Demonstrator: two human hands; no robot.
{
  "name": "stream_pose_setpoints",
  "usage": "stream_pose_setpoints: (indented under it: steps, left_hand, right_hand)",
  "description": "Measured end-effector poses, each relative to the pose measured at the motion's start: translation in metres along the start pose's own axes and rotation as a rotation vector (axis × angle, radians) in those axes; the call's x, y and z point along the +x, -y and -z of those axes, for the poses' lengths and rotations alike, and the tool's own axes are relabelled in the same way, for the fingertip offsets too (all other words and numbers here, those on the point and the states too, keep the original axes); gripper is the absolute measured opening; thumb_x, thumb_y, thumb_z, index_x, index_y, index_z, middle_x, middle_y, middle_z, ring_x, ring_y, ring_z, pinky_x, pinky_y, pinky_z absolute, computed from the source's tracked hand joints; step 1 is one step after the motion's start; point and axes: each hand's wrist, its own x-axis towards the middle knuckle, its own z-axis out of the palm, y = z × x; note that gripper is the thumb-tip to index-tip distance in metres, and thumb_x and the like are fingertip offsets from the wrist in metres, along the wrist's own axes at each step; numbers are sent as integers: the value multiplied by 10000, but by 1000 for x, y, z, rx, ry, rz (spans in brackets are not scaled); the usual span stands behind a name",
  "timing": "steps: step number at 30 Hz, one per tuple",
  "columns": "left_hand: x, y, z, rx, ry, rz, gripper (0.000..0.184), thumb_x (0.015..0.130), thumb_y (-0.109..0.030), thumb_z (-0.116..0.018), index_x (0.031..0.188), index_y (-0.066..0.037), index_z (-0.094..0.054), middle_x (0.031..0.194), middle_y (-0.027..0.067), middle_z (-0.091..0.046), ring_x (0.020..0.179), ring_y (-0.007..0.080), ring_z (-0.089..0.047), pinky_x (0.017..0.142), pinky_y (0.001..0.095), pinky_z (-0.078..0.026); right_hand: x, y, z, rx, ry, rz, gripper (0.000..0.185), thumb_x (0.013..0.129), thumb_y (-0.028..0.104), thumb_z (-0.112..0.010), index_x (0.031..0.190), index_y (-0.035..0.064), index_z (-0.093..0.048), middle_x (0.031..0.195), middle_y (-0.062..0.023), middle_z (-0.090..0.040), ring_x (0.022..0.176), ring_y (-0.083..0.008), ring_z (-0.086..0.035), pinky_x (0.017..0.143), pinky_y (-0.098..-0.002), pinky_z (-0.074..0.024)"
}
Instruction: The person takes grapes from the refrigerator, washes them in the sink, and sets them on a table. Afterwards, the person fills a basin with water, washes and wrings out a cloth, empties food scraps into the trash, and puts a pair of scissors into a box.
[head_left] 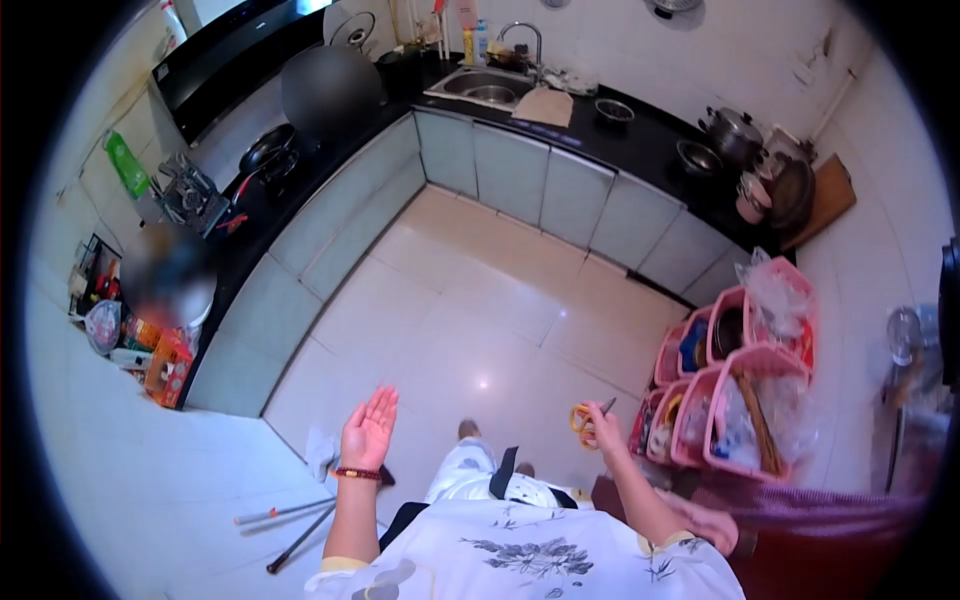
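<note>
Held yellow-handled scissors point(578, 417) with dark metal blades in the bare right hand point(604, 432), near the stacked pink plastic baskets point(745, 469), left hand point(370, 430) spread palm-up and empty, pickup done but no cutting visible.

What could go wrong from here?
1. The scissors could cut skin: the dark blades stick out bare beside the fingers of the right hand.
2. If that grip slips, they would probably drop to the hard tile floor, perhaps near a foot.
3. Trip risk: a pole with orange parts and a dark pole lie low on the person's left, likely underfoot on a step that way.
</note>
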Motion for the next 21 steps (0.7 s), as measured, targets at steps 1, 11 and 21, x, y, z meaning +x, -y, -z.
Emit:
stream_pose_setpoints:
  steps: [1,11,21]
  left_hand:
    - [23,-4,0,-9,-34,-17,421,1017,-199,-318,1310,88,-412,1349,222,-478,1268,305,-471,1030,390,-447]
    - [312,-48,-114,13,-4,54,414,1017,-198,-317,1302,86,-415,1320,220,-504,1227,300,-510,1019,385,-460]
    - [545,-31,-246,-58,23,76,424,1017,-177,-322,1360,70,-357,1365,220,-463,1270,311,-466,1043,396,-440]
  right_hand:
    - [28,17,-2,-102,-18,109,427,959,411,-470,1171,71,-617,1031,-101,-661,939,-182,-626,724,-318,-529]
    - [258,117,-5,-380,-205,231,386,955,378,-482,1121,76,-656,814,-86,-676,663,-179,-630,622,-294,-507]
    - [470,295,87,32,-283,221,283,943,264,-542,1003,7,-647,639,-47,-629,381,-114,-510,336,-253,-381]
